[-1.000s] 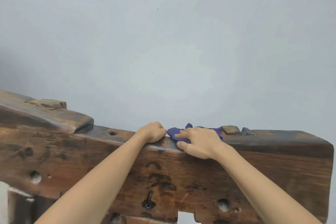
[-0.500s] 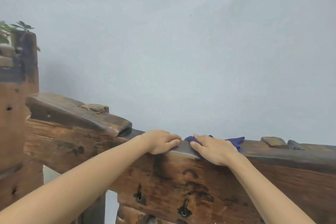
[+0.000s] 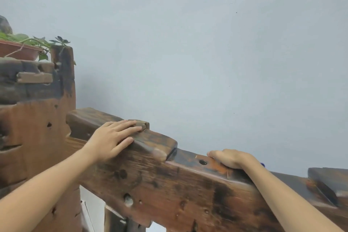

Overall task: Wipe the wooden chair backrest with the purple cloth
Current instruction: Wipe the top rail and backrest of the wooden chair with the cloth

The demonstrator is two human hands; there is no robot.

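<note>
Head view looks up along the wooden chair backrest [image 3: 188, 190], a heavy dark rail whose long axis runs from upper left down to lower right across the frame, against a pale wall [image 3: 207, 52]; the left hand [image 3: 113, 139] lies flat on the raised block at the rail's left end, fingers straight and spread, pressing the wood and holding nothing; the right hand [image 3: 231, 159] sits further down the rail, fingers curled over its top edge toward the far side. Only a small scrap of the purple cloth [image 3: 262, 164] peeks out just behind the right wrist, so the cloth lies under or behind that hand, on the far side of the rail; whether the fingers actually pinch it I cannot tell. Since the right hand is the one on the cloth, my judgement is that the coming stroke should follow the rail's length, either up-left toward the left hand across the bare stretch with the round hole, or down-right toward the second raised block [image 3: 327, 177]; a potted plant [image 3: 28, 45] stands on the tall wooden post at far left.
</note>
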